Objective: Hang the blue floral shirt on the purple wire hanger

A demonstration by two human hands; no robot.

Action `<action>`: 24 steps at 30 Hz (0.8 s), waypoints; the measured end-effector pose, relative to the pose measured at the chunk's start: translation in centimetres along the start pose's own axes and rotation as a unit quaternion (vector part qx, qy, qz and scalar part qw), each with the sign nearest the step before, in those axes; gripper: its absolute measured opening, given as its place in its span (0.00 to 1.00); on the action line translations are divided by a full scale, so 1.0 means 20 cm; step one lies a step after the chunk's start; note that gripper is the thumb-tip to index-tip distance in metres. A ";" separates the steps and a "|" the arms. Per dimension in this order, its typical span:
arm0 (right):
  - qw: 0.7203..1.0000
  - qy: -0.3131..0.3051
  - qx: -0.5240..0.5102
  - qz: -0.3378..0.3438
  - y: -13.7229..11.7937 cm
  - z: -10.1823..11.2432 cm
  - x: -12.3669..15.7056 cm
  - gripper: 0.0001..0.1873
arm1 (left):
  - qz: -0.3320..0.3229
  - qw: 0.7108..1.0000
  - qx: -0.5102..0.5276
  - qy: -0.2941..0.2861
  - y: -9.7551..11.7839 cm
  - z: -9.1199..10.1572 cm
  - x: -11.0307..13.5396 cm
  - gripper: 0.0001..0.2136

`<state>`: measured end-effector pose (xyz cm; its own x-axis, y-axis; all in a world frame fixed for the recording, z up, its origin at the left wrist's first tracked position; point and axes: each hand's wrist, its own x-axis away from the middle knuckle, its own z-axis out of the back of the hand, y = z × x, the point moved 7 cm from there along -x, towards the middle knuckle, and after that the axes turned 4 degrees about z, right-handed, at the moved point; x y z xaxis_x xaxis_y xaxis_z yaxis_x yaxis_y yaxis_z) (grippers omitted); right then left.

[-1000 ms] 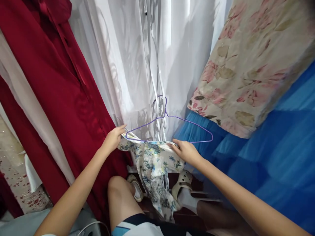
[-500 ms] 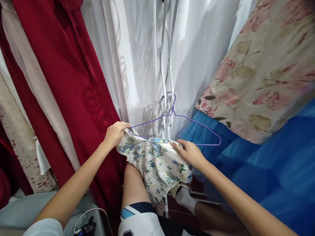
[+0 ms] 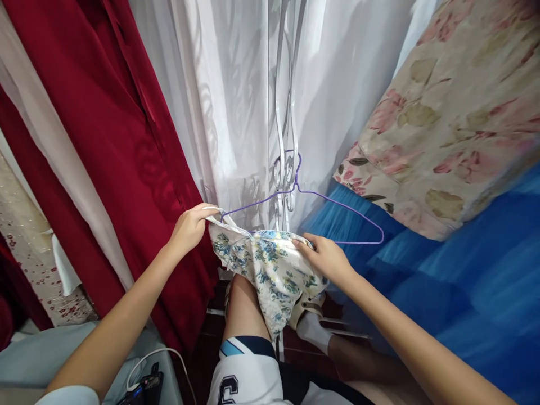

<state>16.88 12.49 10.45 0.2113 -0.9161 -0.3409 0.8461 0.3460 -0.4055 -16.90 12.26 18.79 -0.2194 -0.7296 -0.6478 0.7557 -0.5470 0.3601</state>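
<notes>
A white garment with blue and yellow flowers (image 3: 276,270) hangs between my hands, partly on a purple hanger (image 3: 337,205). My left hand (image 3: 190,228) pinches a strap at the garment's upper left, by the hanger's left end. At the garment's top edge on the right, my right hand (image 3: 324,257) grips the fabric, thumb on top and other fingers hidden. The hanger's right arm sticks out bare beyond that hand. Its hook meets a white metal stand (image 3: 280,121).
Red cloth (image 3: 139,146) hangs on the left before white curtains (image 3: 236,84). On the right are a floral dress (image 3: 426,140) and blue tulle (image 3: 455,292). A grey surface at lower left bears a black device (image 3: 147,385) with a white cable. My legs are below.
Both hands have risen slightly with the garment, which now hangs flatter and more stretched. My left hand has drawn a little to the left. My knee has shifted right.
</notes>
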 end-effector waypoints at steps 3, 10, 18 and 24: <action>1.000 -0.002 0.001 0.011 -0.02 0.00 0.01 0.22 | -0.010 1.000 0.022 0.012 0.10 -0.01 -0.04 0.24; 0.998 0.019 -0.051 0.046 -0.05 0.01 0.07 0.21 | -0.049 0.998 0.043 -0.016 0.42 -0.29 -0.20 0.23; 0.970 0.201 -0.122 0.060 0.23 0.37 0.31 0.41 | 0.035 0.990 0.072 0.112 0.34 -0.31 -0.16 0.10; 0.983 0.139 -0.121 -0.004 0.45 0.58 0.13 0.36 | 0.002 0.992 0.087 0.094 0.37 -0.32 -0.18 0.13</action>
<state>30.83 10.82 15.73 0.0339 -0.8400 -0.5415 0.6991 0.4072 -0.5878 -6.57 13.47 19.54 -0.0846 -0.6514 -0.7540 0.6355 -0.6181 0.4626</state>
